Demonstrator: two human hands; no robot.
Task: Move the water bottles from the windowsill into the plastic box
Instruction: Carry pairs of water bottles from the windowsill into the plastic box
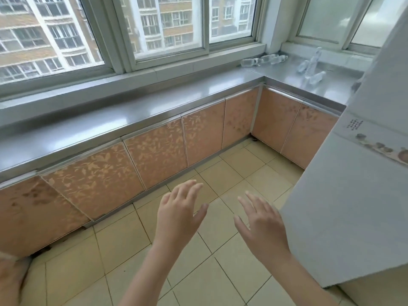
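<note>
Several clear water bottles lie far off at the back right corner. Two bottles (263,59) lie on their sides on the windowsill (132,76) under the window. Other bottles (310,67) lie and lean on the steel counter (287,82) just right of the corner. My left hand (178,210) and my right hand (262,224) hover over the floor in front of me, fingers spread, holding nothing. Both are far from the bottles. No plastic box is in view.
A long steel counter with pink patterned cabinet doors (154,149) runs along the window wall and turns at the right. A tall white fridge (353,195) stands close on my right. The floor (220,272) is beige tile. A pinkish object (11,279) is at the bottom left edge.
</note>
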